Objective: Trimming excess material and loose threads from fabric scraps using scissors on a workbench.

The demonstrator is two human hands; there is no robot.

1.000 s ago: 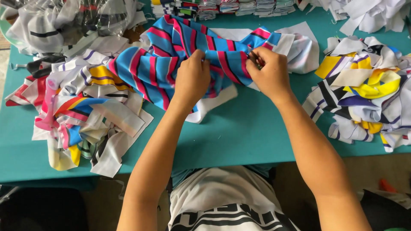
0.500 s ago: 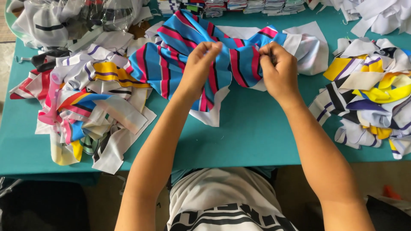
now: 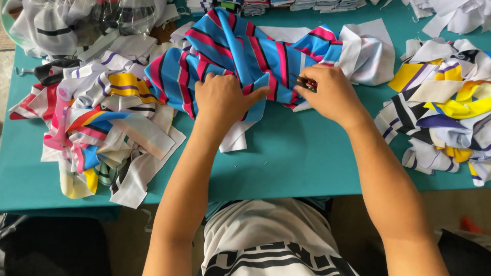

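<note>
A crumpled blue fabric [image 3: 240,51] with pink, black and white stripes lies on the teal table [image 3: 307,158]. My left hand [image 3: 225,97] rests on its near edge, and the fingers pinch a fold of it. My right hand [image 3: 332,94] is just to the right on the same edge, closed around small dark snips [image 3: 306,82] with a red part, whose tips point left into the fabric. A white cloth piece [image 3: 368,51] lies under the fabric's right end.
A heap of striped and multicoloured cloth pieces [image 3: 102,117] fills the left side. Another heap with yellow, black and white pieces [image 3: 445,102] sits at the right. Clear plastic bags [image 3: 66,20] lie at the back left, and folded stacks [image 3: 286,5] line the far edge.
Both hands were raised, pulling the fabric between them. They have come down onto the table, and the fabric now lies lower and spread out. The view has shifted slightly.
</note>
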